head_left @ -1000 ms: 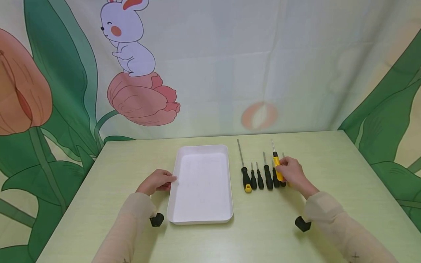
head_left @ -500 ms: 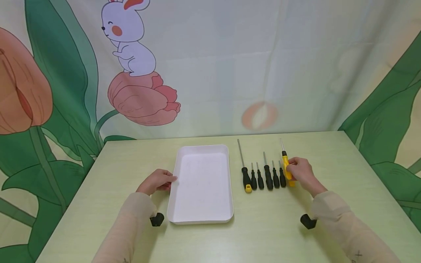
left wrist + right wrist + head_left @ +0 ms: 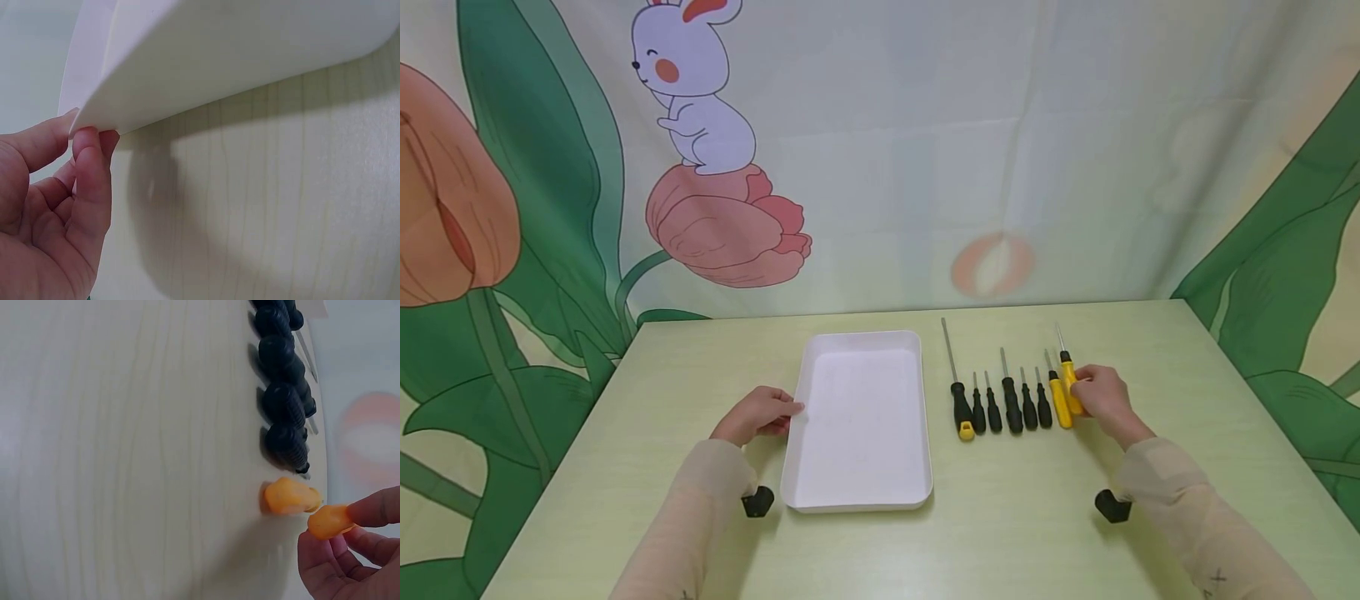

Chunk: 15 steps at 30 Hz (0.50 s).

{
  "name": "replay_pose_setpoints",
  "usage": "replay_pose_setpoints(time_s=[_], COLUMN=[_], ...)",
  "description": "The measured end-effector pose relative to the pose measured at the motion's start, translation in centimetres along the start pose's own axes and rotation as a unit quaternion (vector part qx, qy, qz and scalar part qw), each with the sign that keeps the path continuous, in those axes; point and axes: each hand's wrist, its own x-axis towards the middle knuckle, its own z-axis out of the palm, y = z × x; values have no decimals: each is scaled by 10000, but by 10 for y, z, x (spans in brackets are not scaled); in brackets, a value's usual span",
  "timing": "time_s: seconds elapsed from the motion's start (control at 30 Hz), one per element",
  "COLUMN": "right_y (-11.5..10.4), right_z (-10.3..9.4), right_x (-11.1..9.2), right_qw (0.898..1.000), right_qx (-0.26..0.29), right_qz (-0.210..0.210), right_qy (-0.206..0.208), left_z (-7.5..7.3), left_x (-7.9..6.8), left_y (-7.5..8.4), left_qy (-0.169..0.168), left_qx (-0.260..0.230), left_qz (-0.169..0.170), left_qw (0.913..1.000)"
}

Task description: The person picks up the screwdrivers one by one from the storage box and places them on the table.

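My right hand (image 3: 1103,393) pinches the yellow handle of a screwdriver (image 3: 1070,385) between thumb and fingers. In the right wrist view that handle (image 3: 329,522) appears raised off the table. Just left of it, a second yellow-handled screwdriver (image 3: 1060,402) lies on the table, at the right end of a row. My left hand (image 3: 760,414) pinches the left rim of a white rectangular tray (image 3: 857,505). Seen from the left wrist, the thumb lies on one side of the tray's edge (image 3: 144,94) and curled fingers on the other.
Several black-handled screwdrivers (image 3: 1012,404) lie side by side right of the tray, shafts pointing to the back. The longest screwdriver (image 3: 961,404) has a yellow handle end. A printed curtain (image 3: 880,167) hangs behind the pale wooden table (image 3: 865,554).
My right hand has moved right, carrying the yellow-handled screwdriver past the row's end, which uncovers the other yellow one. My left hand and the tray have stayed put.
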Motion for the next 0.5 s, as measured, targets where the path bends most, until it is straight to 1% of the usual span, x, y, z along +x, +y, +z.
replay_pose_setpoints(time_s=[0.13, 0.3, 0.4, 0.5], right_y=[5, 11, 13, 13], right_z=[0, -1, -1, -1], right_x=[3, 6, 6, 5], right_qw=[9997, 9989, 9983, 9979], right_qx=[-191, -459, -575, -614], right_qz=[129, 83, 81, 189], right_qy=[38, 97, 67, -25], left_z=[0, 0, 0, 0], left_x=[0, 0, 0, 0], left_y=[0, 0, 1, 1], left_qy=[1, 18, 15, 16], left_qx=[-13, 22, 40, 41], left_qz=[22, 40, 41, 8], left_qw=[10000, 10000, 10000, 10000])
